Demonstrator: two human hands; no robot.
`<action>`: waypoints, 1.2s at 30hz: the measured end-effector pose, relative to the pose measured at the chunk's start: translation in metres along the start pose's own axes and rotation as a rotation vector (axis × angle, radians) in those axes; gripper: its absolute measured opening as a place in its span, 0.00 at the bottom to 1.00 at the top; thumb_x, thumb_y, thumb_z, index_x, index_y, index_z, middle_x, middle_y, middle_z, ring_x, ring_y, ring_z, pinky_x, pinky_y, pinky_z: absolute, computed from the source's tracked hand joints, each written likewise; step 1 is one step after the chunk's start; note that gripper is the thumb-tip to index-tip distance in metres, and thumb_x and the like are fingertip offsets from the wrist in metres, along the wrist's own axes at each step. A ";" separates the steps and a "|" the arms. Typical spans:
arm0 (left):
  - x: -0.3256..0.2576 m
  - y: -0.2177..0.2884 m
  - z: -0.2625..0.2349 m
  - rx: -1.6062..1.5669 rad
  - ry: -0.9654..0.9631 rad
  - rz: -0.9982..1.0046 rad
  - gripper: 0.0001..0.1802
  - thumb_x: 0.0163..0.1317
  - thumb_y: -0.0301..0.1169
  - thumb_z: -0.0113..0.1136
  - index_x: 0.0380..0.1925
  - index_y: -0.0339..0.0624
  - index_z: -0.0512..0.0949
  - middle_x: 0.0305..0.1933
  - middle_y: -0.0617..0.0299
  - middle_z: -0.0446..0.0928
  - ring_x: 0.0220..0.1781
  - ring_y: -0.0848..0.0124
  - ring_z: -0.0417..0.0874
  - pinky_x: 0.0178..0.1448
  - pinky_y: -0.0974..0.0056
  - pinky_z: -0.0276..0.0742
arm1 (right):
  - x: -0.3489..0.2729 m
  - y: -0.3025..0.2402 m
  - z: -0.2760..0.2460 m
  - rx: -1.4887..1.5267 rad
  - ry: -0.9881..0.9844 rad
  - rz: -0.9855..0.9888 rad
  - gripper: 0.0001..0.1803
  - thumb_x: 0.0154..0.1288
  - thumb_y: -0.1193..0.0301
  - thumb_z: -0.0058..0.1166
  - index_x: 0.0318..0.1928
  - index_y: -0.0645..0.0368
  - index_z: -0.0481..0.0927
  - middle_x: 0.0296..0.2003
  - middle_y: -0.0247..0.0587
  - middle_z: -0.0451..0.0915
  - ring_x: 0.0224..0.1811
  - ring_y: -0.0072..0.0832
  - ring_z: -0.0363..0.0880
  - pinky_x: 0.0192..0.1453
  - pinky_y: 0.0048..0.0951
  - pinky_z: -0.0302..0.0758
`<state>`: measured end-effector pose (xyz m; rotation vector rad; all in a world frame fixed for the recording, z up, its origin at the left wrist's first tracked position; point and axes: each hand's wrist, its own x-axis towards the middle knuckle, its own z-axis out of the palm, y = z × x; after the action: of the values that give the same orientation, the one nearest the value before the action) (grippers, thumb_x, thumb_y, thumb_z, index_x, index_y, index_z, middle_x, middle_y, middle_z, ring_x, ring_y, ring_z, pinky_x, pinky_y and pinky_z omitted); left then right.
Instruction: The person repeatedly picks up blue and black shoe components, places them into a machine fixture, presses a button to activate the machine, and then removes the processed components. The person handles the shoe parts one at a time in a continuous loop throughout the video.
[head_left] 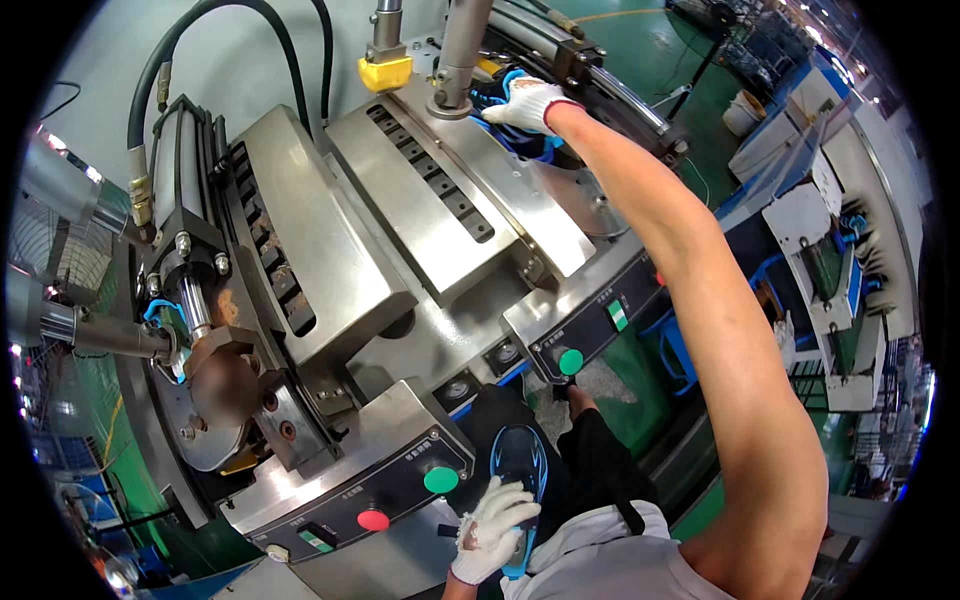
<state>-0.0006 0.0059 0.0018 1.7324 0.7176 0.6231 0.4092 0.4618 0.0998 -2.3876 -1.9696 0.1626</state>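
My right hand (pixel 527 101), in a white glove, reaches far up into the steel press machine (pixel 400 230) and rests on a dark blue shoe part (pixel 515 135) beside a vertical steel column (pixel 460 50). Its fingers lie over the part; whether they grip it is unclear. My left hand (pixel 492 530), also gloved in white, is low near my body and holds a blue and black shoe sole (pixel 520 465) upright by its lower end.
Two control panels carry a green round button (pixel 571 361), another green button (pixel 440 480) and a red one (pixel 373 520). Black hoses (pixel 200 30) and a yellow fitting (pixel 385 72) sit at the top. White workbenches (pixel 830 260) stand at right on a green floor.
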 end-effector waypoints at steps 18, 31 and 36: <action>0.004 0.009 0.039 0.142 0.065 -0.047 0.17 0.63 0.24 0.59 0.53 0.37 0.82 0.57 0.48 0.82 0.66 0.49 0.80 0.82 0.44 0.63 | -0.396 -0.018 0.150 0.521 0.215 -0.323 0.58 0.61 0.49 0.69 0.82 0.63 0.53 0.83 0.61 0.46 0.86 0.62 0.41 0.85 0.64 0.47; 0.153 0.177 0.230 0.126 -0.152 0.646 0.26 0.52 0.14 0.64 0.53 0.38 0.81 0.55 0.51 0.82 0.63 0.52 0.82 0.75 0.46 0.70 | -0.700 0.069 0.073 1.052 0.542 0.240 0.67 0.52 0.58 0.80 0.82 0.66 0.49 0.80 0.62 0.53 0.85 0.51 0.50 0.87 0.47 0.50; 0.171 0.273 0.339 -0.120 -0.436 1.006 0.37 0.48 0.24 0.76 0.63 0.41 0.79 0.66 0.44 0.77 0.69 0.39 0.76 0.78 0.30 0.61 | -0.707 0.169 0.100 0.818 1.116 0.834 0.52 0.58 0.55 0.76 0.75 0.64 0.62 0.73 0.56 0.66 0.77 0.44 0.65 0.82 0.45 0.59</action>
<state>0.4010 -0.1444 0.1876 1.9590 -0.5462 0.8734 0.4306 -0.2674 0.0217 -1.8307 -0.2838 -0.2501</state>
